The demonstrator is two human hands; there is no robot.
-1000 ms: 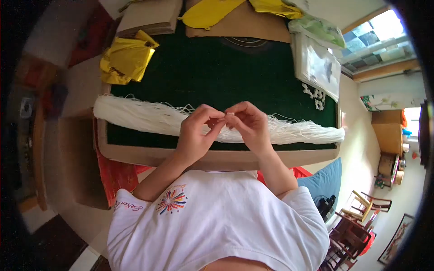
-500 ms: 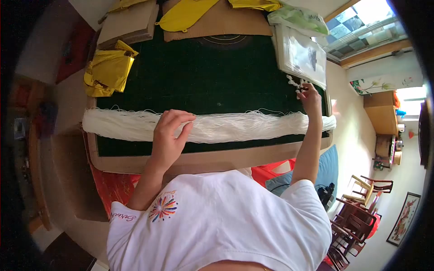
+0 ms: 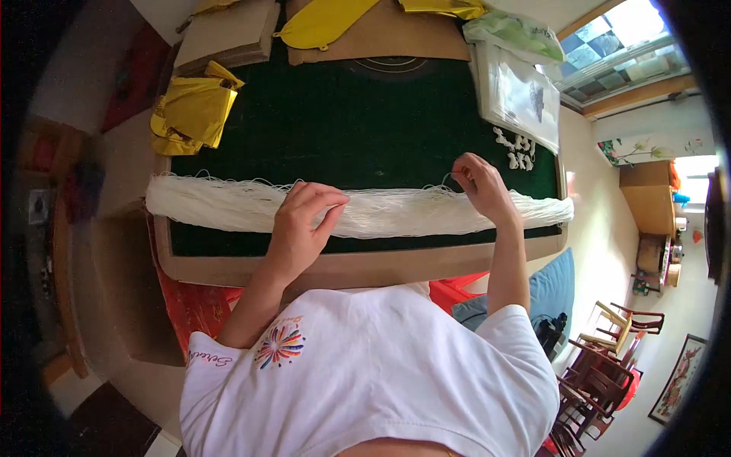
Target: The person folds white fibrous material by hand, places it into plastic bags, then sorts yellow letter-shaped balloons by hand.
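A long bundle of white string [image 3: 403,212] lies across the near part of the dark green tabletop [image 3: 343,129]. Over its left-middle part rests my left hand [image 3: 301,225], fingers curved and thumb apart from them; I see nothing held there. My right hand [image 3: 483,189] is above the bundle's far edge, right of the middle, with fingers bent together. A thin loose strand [image 3: 448,178] rises from the bundle to these fingertips, which seem to pinch it. Several small knotted white string pieces [image 3: 520,148] lie beyond it, at the table's right side.
Folded gold foil sheets [image 3: 194,114] lie at the left. A cardboard stack [image 3: 228,34], a flat cardboard sheet [image 3: 411,38] and a yellow foil piece [image 3: 327,23] are at the back. Clear plastic bags [image 3: 518,91] lie back right. A blue cushion [image 3: 552,286] is below the right edge.
My right hand has left the small knotted pieces and moved left to the bundle's far edge. The knotted pieces stay on the table. My left hand has stayed over the bundle.
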